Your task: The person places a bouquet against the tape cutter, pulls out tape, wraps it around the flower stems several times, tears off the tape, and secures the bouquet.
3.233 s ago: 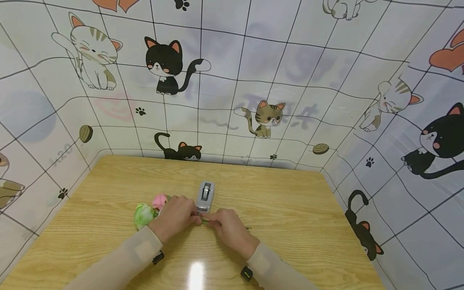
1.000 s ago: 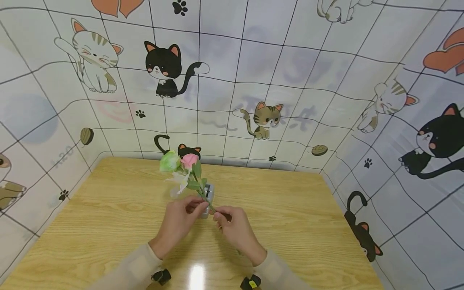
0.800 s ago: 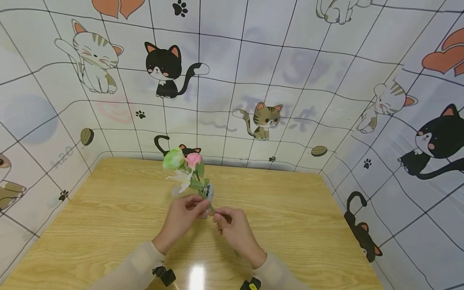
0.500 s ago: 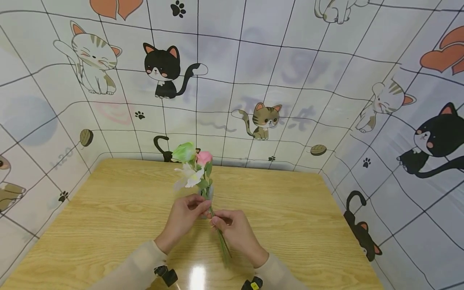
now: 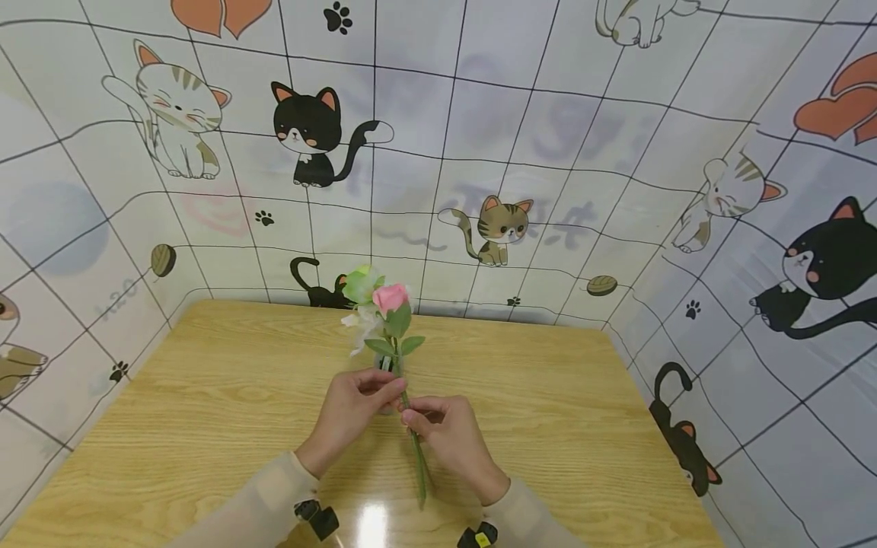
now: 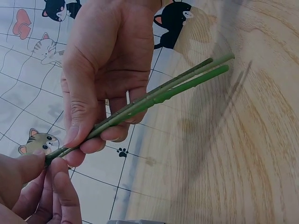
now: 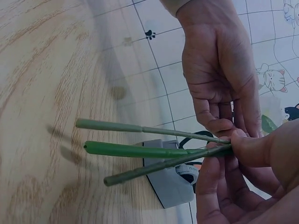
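Note:
Three flowers that look artificial are held together upright: a pink rose (image 5: 391, 297), a pale green bloom (image 5: 358, 286) and a white bloom (image 5: 367, 326). Below the leaves, my left hand (image 5: 355, 405) pinches their stems between thumb and fingers. Just under it, my right hand (image 5: 448, 435) pinches the same stems. The free stem ends (image 7: 117, 150) point down toward me and spread slightly apart in the right wrist view. Behind the stems stands a grey tape dispenser (image 7: 169, 189), mostly hidden by the left hand and flowers in the head view.
A wooden table (image 5: 534, 411) lies under the hands. Cloth walls (image 5: 438, 114) with a grid and cartoon cats rise at the back and both sides. Wrist cameras (image 5: 317, 520) sit on both wrists.
First, both hands were low by the dispenser with the flowers lying left. They have lifted the flowers upright, and the blooms have swung right and turned, bringing the pink rose to the front.

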Demonstrator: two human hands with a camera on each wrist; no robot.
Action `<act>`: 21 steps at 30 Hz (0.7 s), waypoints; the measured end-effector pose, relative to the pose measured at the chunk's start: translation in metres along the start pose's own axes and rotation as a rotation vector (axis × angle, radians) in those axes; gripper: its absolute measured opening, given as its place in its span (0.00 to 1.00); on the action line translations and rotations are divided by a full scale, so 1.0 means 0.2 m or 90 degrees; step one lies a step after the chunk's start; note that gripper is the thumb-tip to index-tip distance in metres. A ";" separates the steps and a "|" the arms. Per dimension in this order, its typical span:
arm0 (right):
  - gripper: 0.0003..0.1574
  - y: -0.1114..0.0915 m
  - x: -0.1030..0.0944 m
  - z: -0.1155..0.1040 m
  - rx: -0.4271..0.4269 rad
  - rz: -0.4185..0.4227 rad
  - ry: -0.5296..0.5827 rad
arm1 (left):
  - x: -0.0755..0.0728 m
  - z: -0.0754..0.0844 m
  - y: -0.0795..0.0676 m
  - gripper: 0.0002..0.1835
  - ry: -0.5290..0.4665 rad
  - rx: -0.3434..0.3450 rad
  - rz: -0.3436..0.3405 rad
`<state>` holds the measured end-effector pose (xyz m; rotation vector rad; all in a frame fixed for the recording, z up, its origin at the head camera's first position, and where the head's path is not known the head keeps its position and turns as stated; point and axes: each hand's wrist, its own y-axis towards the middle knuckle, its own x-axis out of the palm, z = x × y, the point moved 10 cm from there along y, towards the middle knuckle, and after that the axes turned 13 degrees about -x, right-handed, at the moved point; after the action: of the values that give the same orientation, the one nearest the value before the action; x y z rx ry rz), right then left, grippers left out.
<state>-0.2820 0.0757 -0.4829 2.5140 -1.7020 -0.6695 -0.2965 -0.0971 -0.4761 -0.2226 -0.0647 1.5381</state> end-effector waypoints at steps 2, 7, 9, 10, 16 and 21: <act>0.16 0.00 0.00 0.00 0.000 0.004 0.002 | 0.00 0.00 0.00 0.12 0.015 0.005 0.001; 0.15 0.00 0.01 0.00 -0.002 0.008 0.005 | 0.01 0.01 0.00 0.11 0.053 0.012 0.004; 0.15 0.01 0.01 0.00 -0.006 0.007 -0.001 | 0.01 0.01 0.00 0.10 0.065 0.013 0.004; 0.15 0.01 0.01 0.00 -0.008 0.006 -0.005 | 0.02 0.02 0.00 0.10 0.071 0.014 0.005; 0.15 0.01 0.01 0.01 -0.004 0.009 -0.011 | 0.03 0.02 0.00 0.12 0.097 0.021 -0.001; 0.14 0.00 0.01 0.02 0.004 0.010 -0.006 | 0.03 0.02 0.00 0.12 0.094 0.020 -0.013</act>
<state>-0.2840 0.0752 -0.4876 2.5033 -1.7282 -0.6777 -0.2974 -0.0901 -0.4731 -0.3094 0.0736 1.4974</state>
